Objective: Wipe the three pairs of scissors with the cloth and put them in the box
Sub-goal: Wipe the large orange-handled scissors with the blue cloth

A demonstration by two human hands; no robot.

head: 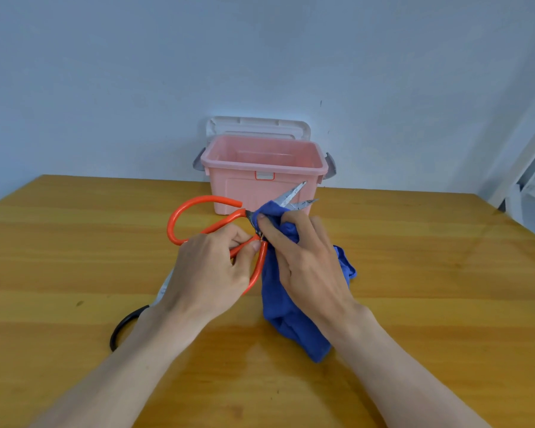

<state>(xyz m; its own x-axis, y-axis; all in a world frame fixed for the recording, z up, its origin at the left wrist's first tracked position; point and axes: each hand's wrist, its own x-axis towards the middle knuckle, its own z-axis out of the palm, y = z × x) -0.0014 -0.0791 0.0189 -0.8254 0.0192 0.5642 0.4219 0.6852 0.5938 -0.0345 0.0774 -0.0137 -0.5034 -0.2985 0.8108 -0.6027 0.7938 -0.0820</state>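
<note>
My left hand [212, 267] grips the orange-handled scissors [186, 214] by a handle, above the wooden table. Their blades are parted and point up right toward the box. My right hand [303, 257] holds the blue cloth [291, 322] wrapped around the blades near the pivot; the rest of the cloth hangs down to the table. A black-handled pair of scissors [127, 322] lies on the table under my left forearm, mostly hidden. The pink box [238, 186] stands open at the back. I see no third pair.
The box's white lid [257, 125] leans upright against the blue wall behind it. A white metal frame [525, 168] stands off the table's far right corner. The wooden table [74, 242] stretches wide on both sides.
</note>
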